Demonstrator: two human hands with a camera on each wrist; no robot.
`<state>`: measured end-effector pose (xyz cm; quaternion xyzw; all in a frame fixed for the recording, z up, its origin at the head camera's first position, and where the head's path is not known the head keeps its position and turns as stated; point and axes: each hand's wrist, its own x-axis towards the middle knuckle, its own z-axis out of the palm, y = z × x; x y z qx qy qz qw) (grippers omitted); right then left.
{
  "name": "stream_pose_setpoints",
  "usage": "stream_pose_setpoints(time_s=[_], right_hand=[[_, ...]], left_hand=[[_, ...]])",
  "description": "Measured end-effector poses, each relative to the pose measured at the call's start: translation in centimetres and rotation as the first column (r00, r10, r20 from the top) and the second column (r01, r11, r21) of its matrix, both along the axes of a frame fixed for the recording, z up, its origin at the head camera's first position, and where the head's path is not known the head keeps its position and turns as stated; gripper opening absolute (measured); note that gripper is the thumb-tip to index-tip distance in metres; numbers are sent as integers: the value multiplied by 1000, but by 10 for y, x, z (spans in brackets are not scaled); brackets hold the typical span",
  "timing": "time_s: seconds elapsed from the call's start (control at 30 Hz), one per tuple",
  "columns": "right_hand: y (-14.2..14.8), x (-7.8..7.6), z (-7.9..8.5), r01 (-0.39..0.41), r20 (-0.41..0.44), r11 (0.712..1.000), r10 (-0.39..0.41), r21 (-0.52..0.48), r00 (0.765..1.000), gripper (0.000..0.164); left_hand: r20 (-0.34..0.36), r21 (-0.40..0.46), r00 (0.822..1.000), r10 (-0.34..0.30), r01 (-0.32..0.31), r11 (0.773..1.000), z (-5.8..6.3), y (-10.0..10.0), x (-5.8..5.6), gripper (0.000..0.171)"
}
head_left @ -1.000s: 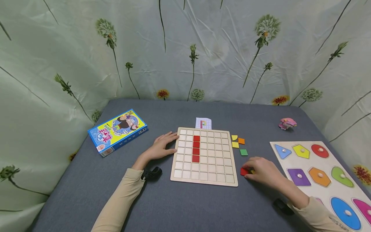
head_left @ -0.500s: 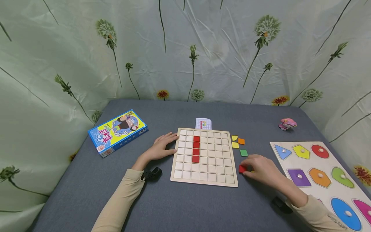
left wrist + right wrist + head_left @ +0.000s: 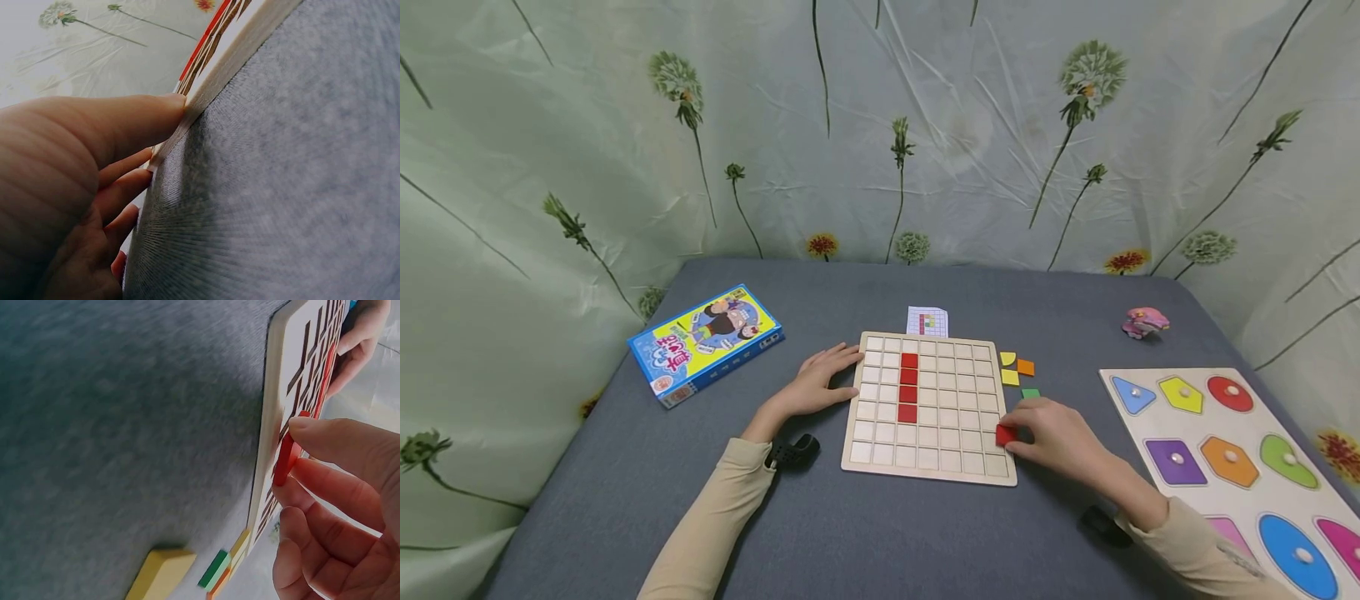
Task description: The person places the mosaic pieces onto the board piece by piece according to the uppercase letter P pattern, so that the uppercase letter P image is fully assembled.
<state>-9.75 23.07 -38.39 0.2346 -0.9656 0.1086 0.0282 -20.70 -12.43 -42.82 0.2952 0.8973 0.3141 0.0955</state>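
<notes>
A wooden grid board [image 3: 929,475] lies mid-table, with three red square tiles [image 3: 907,394] in one of its columns. At the board's left edge rests my left hand [image 3: 811,383]; in the left wrist view its thumb [image 3: 140,119] and fingers touch the rim. My right hand [image 3: 1060,437] pinches a red square tile [image 3: 1004,435] between thumb and fingers, above the board's right edge. The right wrist view shows this red tile [image 3: 288,453] held on edge. Beyond the hand lie a partly covered green tile [image 3: 1030,393], two yellow pieces [image 3: 1010,377] and an orange tile [image 3: 1026,367].
A small printed grid card [image 3: 927,321] sits behind the board. At left lies a blue and yellow box [image 3: 706,343]; at right, a shape-knob puzzle board [image 3: 1198,408] and a pink toy [image 3: 1145,322]. Another yellow piece [image 3: 161,574] shows in the right wrist view.
My right hand has carried the red tile leftward from the table to above the board's right edge, now partly covering the green tile. My left hand has stayed in place.
</notes>
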Motion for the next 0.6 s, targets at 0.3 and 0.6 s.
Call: stream_pose_setpoints(time_s=[0.3, 0.6], right_hand=[[-15, -4, -2, -62, -34, 998, 62, -8, 998, 20], [-28, -7, 0, -95, -22, 995, 95, -9, 995, 18]], left_hand=[[-2, 11, 1000, -2, 2, 1000, 0, 0, 0, 62], [-7, 9, 1000, -3, 3, 1000, -3, -1, -1, 63]])
